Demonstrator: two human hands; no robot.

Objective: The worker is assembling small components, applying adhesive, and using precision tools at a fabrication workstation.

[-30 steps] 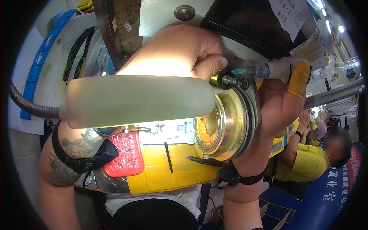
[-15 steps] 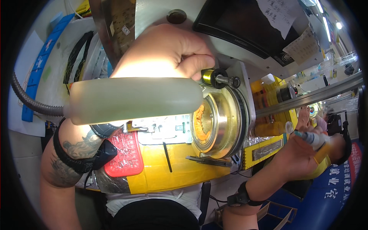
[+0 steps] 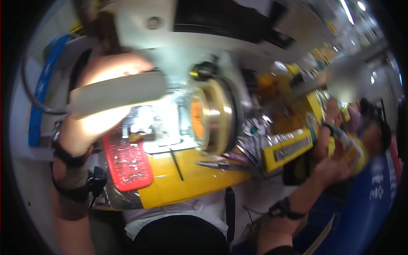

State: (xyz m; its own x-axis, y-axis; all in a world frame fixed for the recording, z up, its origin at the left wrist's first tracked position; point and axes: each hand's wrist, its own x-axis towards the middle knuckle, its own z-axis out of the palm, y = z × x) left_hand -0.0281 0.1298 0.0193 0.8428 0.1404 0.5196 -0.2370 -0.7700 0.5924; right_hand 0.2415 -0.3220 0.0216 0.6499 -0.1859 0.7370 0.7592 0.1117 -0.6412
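Observation:
My left hand (image 3: 114, 66) is smeared by motion and bright under a long frosted lamp head (image 3: 121, 93), which covers part of it. Whether its fingers are apart does not show. To its right stands a round brass-coloured machine part (image 3: 219, 117) with an orange inside and a black knob (image 3: 204, 70) above it. My right hand (image 3: 331, 172) reaches far to the right, closed around a translucent squeeze bottle (image 3: 350, 148) with yellowish contents; blur hides its finger detail. Beneath my left forearm lies a red tray (image 3: 127, 168) of small metal bits.
A yellow board (image 3: 178, 187) lines the near bench edge, with tweezers (image 3: 221, 165) at its right. A yellow case (image 3: 287, 151) and amber containers (image 3: 272, 87) are on the right. Another person's hand (image 3: 331, 110) appears beyond. A metal rail (image 3: 310, 85) crosses there.
My left hand has moved left, away from the black knob. My right hand stays far right with the bottle. The whole view has shifted and blurred, showing more of the bench's right side.

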